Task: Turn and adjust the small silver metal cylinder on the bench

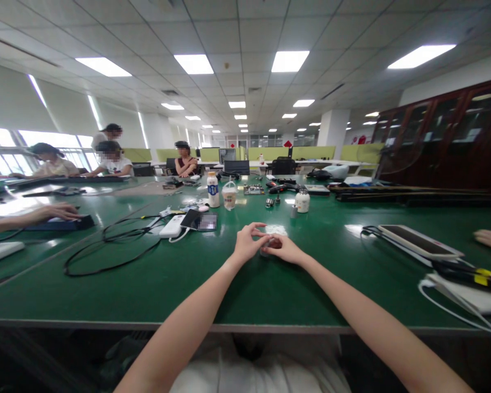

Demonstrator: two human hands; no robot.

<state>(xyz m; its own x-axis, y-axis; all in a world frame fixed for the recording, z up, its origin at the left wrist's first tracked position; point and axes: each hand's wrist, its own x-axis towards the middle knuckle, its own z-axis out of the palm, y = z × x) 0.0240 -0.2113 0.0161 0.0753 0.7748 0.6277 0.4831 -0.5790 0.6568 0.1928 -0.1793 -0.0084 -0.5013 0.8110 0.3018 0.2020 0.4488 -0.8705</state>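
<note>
Both my hands meet above the green table in the middle of the view. My left hand [249, 243] is curved, its index finger stretched forward and apart from the thumb, whose tip reaches the gap between the hands. Turned inward from the other side, my right hand [288, 250] has its fingers bent around a small brownish-red thing [275, 243]. The fingers cover most of that thing, and its kind is unclear. A pale, shiny patch shows just beyond the fingertips; whether it is an object or a reflection I cannot tell.
Ahead stand a labelled bottle [213, 190], a drink cup [229, 195] and a small white jar [301, 201]. To the left lie a white power bank [172, 226], a phone [207, 221] and black cable [102, 272]. A tablet-like device [419, 241] lies right. Other people's hands rest at both sides.
</note>
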